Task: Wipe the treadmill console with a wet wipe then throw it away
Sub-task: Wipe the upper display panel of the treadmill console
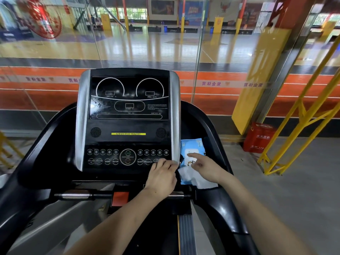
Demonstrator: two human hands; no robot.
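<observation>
Gym inside a sports hall. A treadmill console (127, 118) with incline and speed dials, numbered keys and a START button faces a glass wall (128, 43). Beyond it: a polished indoor court floor (156, 46), padded yellow pillars (218, 24), wall banners (162, 7).

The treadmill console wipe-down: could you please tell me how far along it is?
Early. A white wet wipe is already out of the blue wet-wipe pack beside the black treadmill console. In hand: the left hand holds the wipe's edge while the right hand touches the pack. Left: smudges remain on the display, so wiping and throwing away are not yet done.
</observation>
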